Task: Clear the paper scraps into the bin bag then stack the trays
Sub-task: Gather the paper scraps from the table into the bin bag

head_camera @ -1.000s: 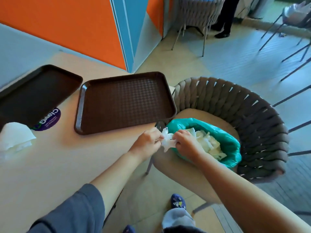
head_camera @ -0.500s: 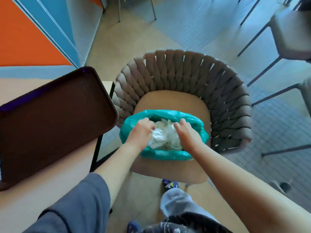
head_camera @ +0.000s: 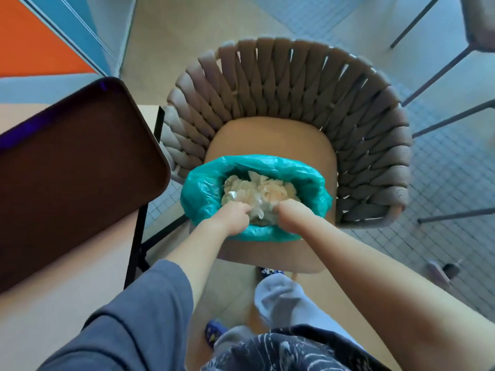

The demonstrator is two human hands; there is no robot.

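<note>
— What did the room look like?

— Pale tiled floor ran under everything, with an orange and blue wall at the upper left. A tan table filled the lower left, and a dark brown tray lay on it, its rounded corner reaching past the table edge toward a chair.

— Where was the bin bag?

— A teal bin bag sat on the tan seat of a woven grey chair, mouth open and full of white paper scraps.

— And the hands?

— Both were inside the bag's near rim. The left hand and right hand each had fingers curled down into the scraps, seemingly gripping them; the fingertips were hidden.

— What hemmed things in?

— The chair's curved back wrapped the far and right sides of the bag. The tray corner and black table leg stood just left of it. Thin legs of other chairs crossed the floor at the upper right, well apart, with open tile between.
</note>
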